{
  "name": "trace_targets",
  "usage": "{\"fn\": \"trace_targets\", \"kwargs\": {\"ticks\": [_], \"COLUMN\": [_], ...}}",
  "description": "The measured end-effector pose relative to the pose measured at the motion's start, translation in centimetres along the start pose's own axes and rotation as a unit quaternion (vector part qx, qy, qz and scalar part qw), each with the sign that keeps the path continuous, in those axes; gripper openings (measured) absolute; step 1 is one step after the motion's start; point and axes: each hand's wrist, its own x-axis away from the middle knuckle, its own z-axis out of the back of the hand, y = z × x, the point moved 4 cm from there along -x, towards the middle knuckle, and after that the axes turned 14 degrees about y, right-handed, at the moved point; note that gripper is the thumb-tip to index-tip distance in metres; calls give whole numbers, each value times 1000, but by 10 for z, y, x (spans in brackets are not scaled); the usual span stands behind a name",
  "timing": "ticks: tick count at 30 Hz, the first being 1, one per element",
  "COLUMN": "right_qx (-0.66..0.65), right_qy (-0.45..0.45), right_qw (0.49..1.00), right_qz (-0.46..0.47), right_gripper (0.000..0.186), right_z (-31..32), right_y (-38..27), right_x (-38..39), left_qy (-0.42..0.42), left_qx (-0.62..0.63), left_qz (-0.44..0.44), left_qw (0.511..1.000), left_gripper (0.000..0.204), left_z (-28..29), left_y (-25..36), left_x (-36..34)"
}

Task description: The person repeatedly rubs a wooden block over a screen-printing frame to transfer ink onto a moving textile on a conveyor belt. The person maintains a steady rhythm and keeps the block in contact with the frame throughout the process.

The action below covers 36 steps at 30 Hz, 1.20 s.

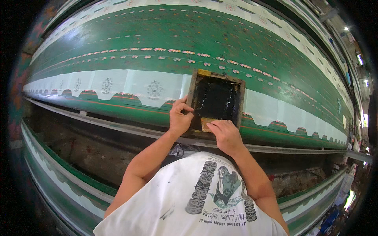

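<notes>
A wooden screen-printing frame (191,89) lies on the green table, its inside coated with wet black ink (212,94). My left hand (181,118) grips the lower part of the frame's left side, thumb and fingers curled in. Near the frame's front edge, my right hand (227,135) holds a light wooden squeegee (206,124) by its top; its lower edge is hidden. White fabric pieces (138,84) stretch out to the left, with dark printed motifs (155,90) on them. On the right, the fabric pieces (267,110) show no motif that I can make out.
The long green table (157,35) carries rows of small coloured marks. More white fabric (267,19) runs along its far side. A metal rail (118,131) follows the near edge, close to my body. Another green table (59,173) with white fabric stands behind me.
</notes>
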Motion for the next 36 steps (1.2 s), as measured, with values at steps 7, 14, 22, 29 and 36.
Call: {"fn": "trace_targets", "kwargs": {"ticks": [7,14,22,29,36], "right_qx": [-41,-23,35,70,85], "right_qy": [-177,-86,-78,-70,-85], "right_qw": [978,988,984,988,984], "right_qz": [-100,-126,-158,-122,-130], "right_gripper": [42,44,46,45,44], "right_z": [8,-10,-21,-30,-24], "right_y": [54,119,121,72,13], "right_x": [-55,-118,-117,-73,-19], "left_qy": [-17,-83,-103,-104,-89], "left_qx": [5,18,-58,-65,-46], "left_qz": [1,86,45,53,5], "left_qw": [1000,993,992,991,995], "left_gripper": [23,27,27,24,32], "left_z": [2,6,9,10,3], "left_y": [-8,3,9,8,11], "left_x": [-2,-23,-35,-34,-27]}}
